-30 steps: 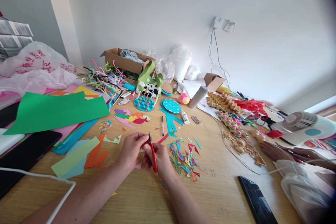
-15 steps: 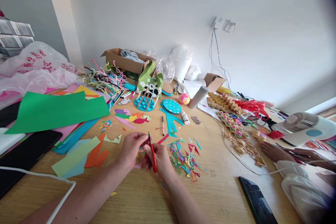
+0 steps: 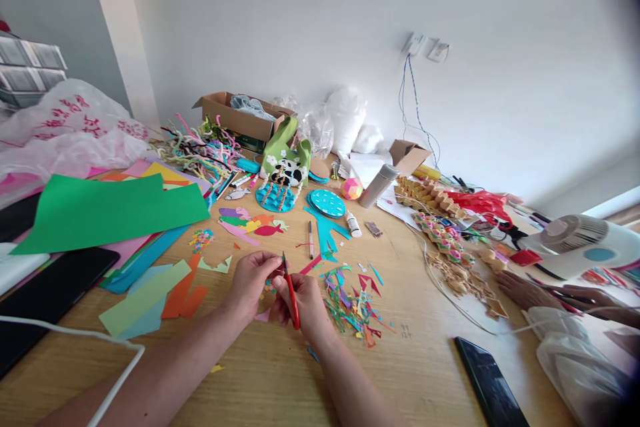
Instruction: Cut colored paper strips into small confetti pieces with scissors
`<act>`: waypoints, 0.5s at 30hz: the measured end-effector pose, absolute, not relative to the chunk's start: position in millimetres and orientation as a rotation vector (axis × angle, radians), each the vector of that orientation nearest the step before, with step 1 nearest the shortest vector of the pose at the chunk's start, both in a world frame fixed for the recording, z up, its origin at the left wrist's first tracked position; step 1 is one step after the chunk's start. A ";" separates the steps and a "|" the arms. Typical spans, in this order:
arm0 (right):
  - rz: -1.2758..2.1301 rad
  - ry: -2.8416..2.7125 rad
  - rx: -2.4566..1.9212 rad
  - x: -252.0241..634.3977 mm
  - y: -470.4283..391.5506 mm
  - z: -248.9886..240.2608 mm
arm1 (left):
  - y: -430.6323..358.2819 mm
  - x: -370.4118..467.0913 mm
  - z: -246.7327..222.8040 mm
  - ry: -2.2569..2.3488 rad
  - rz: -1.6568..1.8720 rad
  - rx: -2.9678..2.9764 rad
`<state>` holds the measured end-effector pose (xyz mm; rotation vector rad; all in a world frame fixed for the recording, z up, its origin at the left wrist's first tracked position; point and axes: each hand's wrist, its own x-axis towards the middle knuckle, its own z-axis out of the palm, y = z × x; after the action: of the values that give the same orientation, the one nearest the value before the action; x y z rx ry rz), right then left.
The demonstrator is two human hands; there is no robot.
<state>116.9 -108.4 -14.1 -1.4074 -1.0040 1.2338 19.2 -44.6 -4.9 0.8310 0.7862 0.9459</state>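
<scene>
My right hand (image 3: 303,297) is closed around the handles of red-handled scissors (image 3: 295,310), whose dark blades point away from me. Close to the blades, the fingers of my left hand (image 3: 251,283) pinch a small piece of reddish paper, mostly hidden by the fingers. Just right of my hands lies a heap of coloured paper scraps (image 3: 353,300). Small round paper dots (image 3: 269,285) show partly behind my hands. Beyond them are paper fish cutouts (image 3: 255,221) in several colours, a pen (image 3: 311,240) and a cut blue sheet (image 3: 327,233).
Green paper (image 3: 115,213) tops a stack of coloured sheets at left, near a dark tablet-like device (image 3: 60,300). A grey bottle (image 3: 380,185) and glue bottle (image 3: 353,224) stand farther back. A phone (image 3: 490,380) lies at right, near another person's hands (image 3: 530,290) and a white fan (image 3: 580,243).
</scene>
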 end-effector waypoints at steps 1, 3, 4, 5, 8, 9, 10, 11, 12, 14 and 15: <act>1.237 -1.002 -1.406 117.0 -108.5 -14.2 | -44.7 19.2 -5.0 0.783 0.941 0.836; 1.235 -1.002 -1.408 117.1 -108.7 -14.2 | -44.7 19.0 -4.6 0.786 0.924 0.851; 1.231 -1.004 -1.411 117.2 -108.8 -14.2 | -44.8 19.0 -4.3 0.789 0.916 0.859; 1.226 -1.006 -1.416 117.4 -108.9 -14.2 | -44.8 18.9 -4.0 0.790 0.911 0.866; 1.215 -1.016 -1.433 117.8 -109.1 -13.9 | -44.4 18.7 -3.0 0.788 0.916 0.876; 1.215 -1.018 -1.434 118.0 -109.1 -13.7 | -44.2 18.6 -2.8 0.786 0.919 0.878; 1.215 -1.021 -1.434 118.1 -109.1 -13.4 | -44.1 18.6 -2.6 0.785 0.920 0.880; 1.215 -1.023 -1.434 118.2 -109.0 -13.2 | -43.9 18.5 -2.3 0.786 0.920 0.881; 1.216 -1.025 -1.434 118.2 -108.9 -13.1 | -43.9 18.5 -2.1 0.787 0.919 0.882; 1.220 -1.027 -1.438 118.3 -108.8 -13.0 | -43.9 18.3 -1.4 0.788 0.917 0.881; 1.223 -1.026 -1.442 118.4 -108.7 -13.1 | -43.9 18.3 -1.1 0.788 0.917 0.881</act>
<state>118.4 -108.7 -13.1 -1.4421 -1.0256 1.2234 18.3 -43.9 -1.1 0.8809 0.7875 0.9166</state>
